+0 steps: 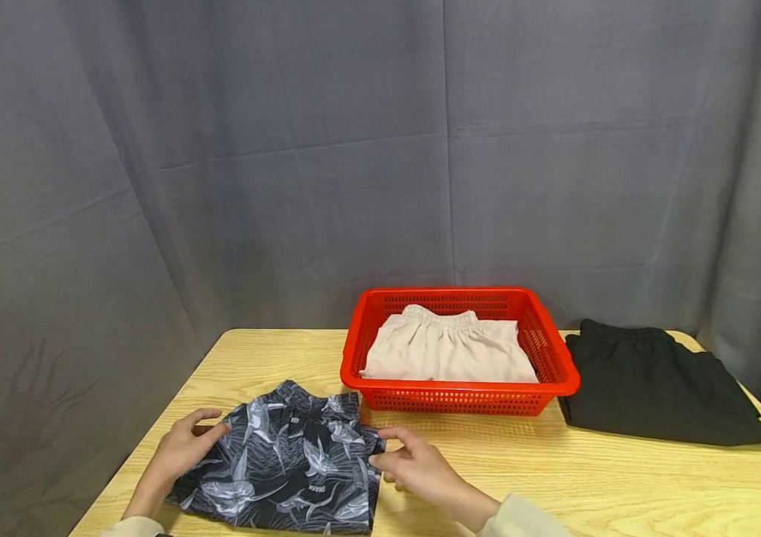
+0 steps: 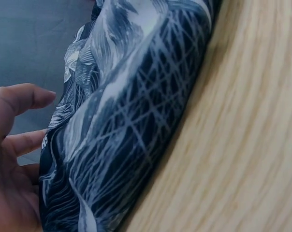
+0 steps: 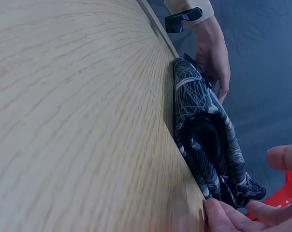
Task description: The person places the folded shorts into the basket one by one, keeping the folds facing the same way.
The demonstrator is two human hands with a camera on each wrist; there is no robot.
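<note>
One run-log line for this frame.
left hand rests on patterned shorts | right hand pinches their edge | table

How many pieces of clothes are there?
3. The patterned shorts lie at the near left of the table between both hands, the beige shorts in the red basket, the black shorts at the right. More may hide underneath.
</note>
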